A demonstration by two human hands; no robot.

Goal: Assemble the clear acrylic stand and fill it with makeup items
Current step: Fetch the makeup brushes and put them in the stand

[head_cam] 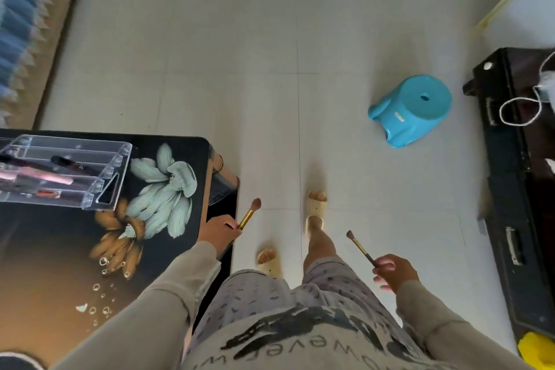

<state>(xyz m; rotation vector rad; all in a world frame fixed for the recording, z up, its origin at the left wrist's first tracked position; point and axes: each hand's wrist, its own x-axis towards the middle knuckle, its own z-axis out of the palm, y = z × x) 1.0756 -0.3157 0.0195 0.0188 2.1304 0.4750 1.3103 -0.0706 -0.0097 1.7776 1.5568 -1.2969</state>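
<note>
Left fingers [228, 225] pinch fluffy brush [250, 214]; right fingers [386, 265], thin brush [360, 248].

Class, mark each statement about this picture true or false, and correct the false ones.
1. The left hand grips a makeup brush. True.
2. The right hand holds nothing. False: it pinches a thinner brush.
3. The acrylic stand sits on the flowered table. True.
4. The acrylic stand is empty. False: several makeup items lie in it.
5. The blue stool stands on the table. False: it is on the floor.
</note>
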